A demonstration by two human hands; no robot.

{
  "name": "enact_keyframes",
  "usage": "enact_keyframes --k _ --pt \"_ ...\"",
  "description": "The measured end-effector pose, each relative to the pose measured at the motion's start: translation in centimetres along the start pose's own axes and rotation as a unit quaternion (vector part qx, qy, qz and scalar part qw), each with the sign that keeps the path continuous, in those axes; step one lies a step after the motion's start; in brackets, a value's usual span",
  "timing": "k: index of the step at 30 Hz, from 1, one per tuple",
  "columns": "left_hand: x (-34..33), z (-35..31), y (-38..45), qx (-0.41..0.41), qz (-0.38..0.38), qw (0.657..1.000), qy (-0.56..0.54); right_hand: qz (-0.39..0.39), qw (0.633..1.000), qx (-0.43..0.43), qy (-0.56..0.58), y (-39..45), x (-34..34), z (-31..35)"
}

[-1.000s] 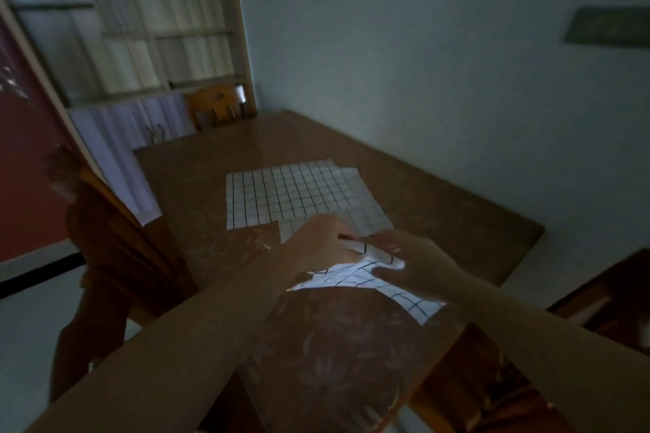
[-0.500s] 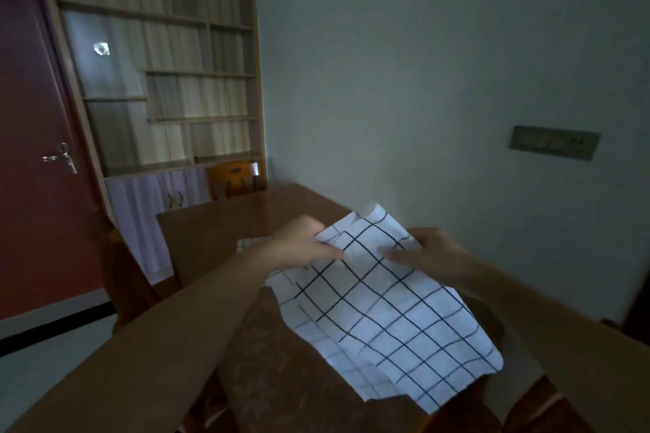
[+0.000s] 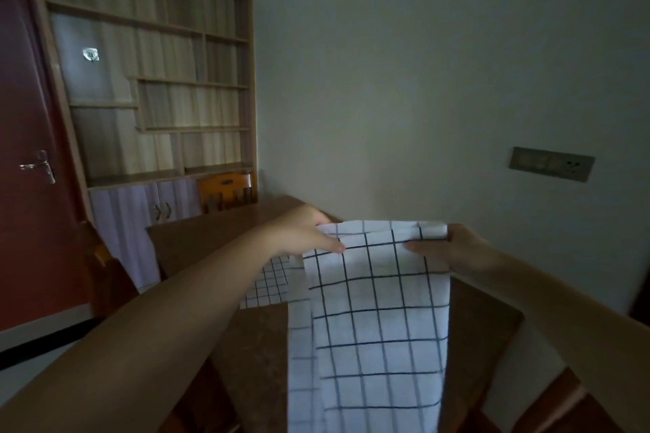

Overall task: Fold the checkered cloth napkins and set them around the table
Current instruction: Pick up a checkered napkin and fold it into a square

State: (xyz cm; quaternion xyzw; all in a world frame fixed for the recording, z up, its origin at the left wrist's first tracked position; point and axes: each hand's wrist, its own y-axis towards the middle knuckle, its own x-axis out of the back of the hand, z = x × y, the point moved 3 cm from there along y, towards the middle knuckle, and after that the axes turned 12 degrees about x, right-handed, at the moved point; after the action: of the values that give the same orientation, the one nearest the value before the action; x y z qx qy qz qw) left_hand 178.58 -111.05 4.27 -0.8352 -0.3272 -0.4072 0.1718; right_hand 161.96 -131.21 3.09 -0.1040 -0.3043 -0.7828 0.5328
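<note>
A white checkered napkin (image 3: 373, 320) hangs in the air above the brown table (image 3: 197, 239), spread between both hands. My left hand (image 3: 302, 232) pinches its top left corner with thumb over the cloth. My right hand (image 3: 457, 250) pinches the top right corner. The cloth drops straight down past the bottom of the view. Another checkered napkin (image 3: 267, 281) lies flat on the table behind it, mostly hidden by my left forearm and the held cloth.
A wooden chair (image 3: 227, 190) stands at the table's far end, in front of a tall shelf unit (image 3: 151, 81). A dark red door (image 3: 24, 151) is at the left. Another chair (image 3: 109, 274) sits by the table's left side. A wall runs close along the right.
Both hands picked the napkin up from the table, raised it and pulled its top edge out straight, so it now hangs flat. The camera tilted upward.
</note>
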Motion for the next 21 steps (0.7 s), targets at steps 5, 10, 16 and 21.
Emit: enact_keyframes --k 5,10,16,21 --pt "2.3 2.0 -1.5 -0.003 -0.032 0.985 -0.167 -0.055 0.996 0.019 0.073 0.8 -1.3 2.3" --pt "2.4 4.0 -2.3 0.025 -0.083 0.944 -0.319 -0.120 0.982 0.008 0.148 1.0 -1.9 3.3" --pt "2.7 3.6 -3.2 0.023 -0.130 0.940 -0.314 -0.101 0.982 0.002 0.159 0.2 -2.5 4.1" --pt "3.2 2.7 -3.5 0.010 -0.120 0.929 -0.349 -0.112 0.976 0.013 0.187 -0.1 -2.2 5.4"
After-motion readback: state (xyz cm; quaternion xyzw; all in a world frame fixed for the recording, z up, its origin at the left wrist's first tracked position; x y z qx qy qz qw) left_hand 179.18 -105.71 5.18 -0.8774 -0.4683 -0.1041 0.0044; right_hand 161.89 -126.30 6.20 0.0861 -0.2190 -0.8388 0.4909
